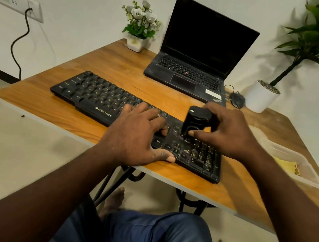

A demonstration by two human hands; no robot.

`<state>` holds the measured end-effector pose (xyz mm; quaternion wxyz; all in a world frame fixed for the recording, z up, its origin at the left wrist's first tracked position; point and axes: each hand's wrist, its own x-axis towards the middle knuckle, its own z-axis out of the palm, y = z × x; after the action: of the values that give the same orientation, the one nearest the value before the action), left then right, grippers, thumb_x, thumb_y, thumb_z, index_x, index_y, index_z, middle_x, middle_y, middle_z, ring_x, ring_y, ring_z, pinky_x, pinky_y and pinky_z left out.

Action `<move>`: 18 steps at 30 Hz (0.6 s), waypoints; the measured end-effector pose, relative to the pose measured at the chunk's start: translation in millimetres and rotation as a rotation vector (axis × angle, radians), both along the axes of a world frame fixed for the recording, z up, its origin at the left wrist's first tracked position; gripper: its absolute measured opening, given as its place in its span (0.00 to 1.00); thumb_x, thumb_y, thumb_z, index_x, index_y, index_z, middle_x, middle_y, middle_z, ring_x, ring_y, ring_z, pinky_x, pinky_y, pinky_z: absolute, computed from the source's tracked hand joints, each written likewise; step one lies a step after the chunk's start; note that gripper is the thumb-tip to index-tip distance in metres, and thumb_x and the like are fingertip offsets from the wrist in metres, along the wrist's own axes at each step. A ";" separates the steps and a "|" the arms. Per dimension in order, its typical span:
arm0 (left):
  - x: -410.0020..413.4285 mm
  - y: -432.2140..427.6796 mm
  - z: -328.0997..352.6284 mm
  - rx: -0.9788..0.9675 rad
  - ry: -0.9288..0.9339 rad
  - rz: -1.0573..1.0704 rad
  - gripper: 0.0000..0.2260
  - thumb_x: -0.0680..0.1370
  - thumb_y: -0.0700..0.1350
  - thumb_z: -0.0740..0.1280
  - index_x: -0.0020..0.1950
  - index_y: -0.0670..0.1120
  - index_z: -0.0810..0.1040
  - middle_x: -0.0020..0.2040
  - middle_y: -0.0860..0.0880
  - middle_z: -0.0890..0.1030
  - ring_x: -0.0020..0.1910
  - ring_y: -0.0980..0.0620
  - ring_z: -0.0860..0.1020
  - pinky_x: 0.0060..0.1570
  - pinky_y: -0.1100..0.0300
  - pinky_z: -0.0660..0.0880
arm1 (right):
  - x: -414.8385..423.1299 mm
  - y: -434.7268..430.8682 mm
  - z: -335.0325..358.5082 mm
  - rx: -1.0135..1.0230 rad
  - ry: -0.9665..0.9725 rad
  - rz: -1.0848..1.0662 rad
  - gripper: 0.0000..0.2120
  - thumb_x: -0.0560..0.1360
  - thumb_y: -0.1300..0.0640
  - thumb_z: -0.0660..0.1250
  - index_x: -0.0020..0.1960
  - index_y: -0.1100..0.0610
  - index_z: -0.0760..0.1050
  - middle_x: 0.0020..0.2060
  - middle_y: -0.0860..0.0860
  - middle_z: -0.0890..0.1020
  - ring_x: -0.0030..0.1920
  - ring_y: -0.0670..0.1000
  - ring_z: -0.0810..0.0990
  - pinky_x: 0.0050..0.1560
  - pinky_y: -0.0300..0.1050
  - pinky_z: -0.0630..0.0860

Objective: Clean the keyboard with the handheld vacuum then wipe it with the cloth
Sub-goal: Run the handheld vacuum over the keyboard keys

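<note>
A black keyboard (100, 97) lies slanted across the wooden table (39, 103). My left hand (138, 134) rests flat on its right-centre keys, fingers spread, thumb at the front edge. My right hand (227, 131) grips a small black handheld vacuum (196, 120), held upright with its lower end on the keys near the arrow keys and number pad. A yellow cloth (288, 167) lies in a clear plastic tray (310, 174) at the table's right edge.
A black laptop (192, 74) stands open behind the keyboard, with a mouse (237, 100) beside it. A white flower pot (136, 42) sits at the back, a potted plant (261, 96) at the right. A wall socket with a black cable (20, 37) is at left.
</note>
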<state>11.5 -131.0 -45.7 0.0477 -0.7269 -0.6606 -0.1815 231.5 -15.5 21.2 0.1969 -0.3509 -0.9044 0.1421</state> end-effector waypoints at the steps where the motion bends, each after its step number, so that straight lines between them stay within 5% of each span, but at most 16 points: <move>1: 0.2 -0.1 0.4 -0.006 0.005 0.001 0.36 0.68 0.82 0.53 0.62 0.60 0.74 0.62 0.58 0.72 0.62 0.55 0.66 0.66 0.48 0.65 | 9.6 -0.2 3.4 0.003 -0.015 -0.006 0.19 0.69 0.53 0.82 0.55 0.48 0.79 0.46 0.41 0.84 0.46 0.35 0.81 0.45 0.30 0.75; 5: 0.9 0.5 2.1 -0.012 0.005 0.002 0.36 0.67 0.82 0.52 0.63 0.60 0.73 0.62 0.57 0.72 0.62 0.55 0.65 0.66 0.49 0.63 | 18.7 -12.1 -3.1 0.054 0.030 -0.065 0.18 0.69 0.53 0.81 0.54 0.44 0.77 0.44 0.37 0.82 0.43 0.33 0.80 0.40 0.28 0.72; 10: 0.6 1.3 0.6 0.005 0.018 0.004 0.35 0.69 0.81 0.53 0.63 0.59 0.74 0.61 0.57 0.72 0.61 0.54 0.65 0.64 0.49 0.64 | -24.0 -27.0 -34.0 0.197 0.167 -0.047 0.17 0.71 0.52 0.80 0.57 0.50 0.80 0.45 0.43 0.84 0.43 0.43 0.82 0.41 0.43 0.81; 18: 0.5 -0.7 1.0 -0.016 0.002 -0.005 0.36 0.67 0.82 0.51 0.63 0.60 0.73 0.61 0.58 0.72 0.62 0.55 0.65 0.66 0.49 0.63 | 28.6 -15.5 -18.6 0.013 0.136 -0.159 0.19 0.70 0.52 0.81 0.57 0.48 0.79 0.47 0.41 0.84 0.45 0.38 0.82 0.41 0.29 0.77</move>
<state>12.0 -131.6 -44.7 0.0420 -0.7290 -0.6603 -0.1754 260.1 -31.0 2.5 0.2707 -0.4099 -0.8591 0.1437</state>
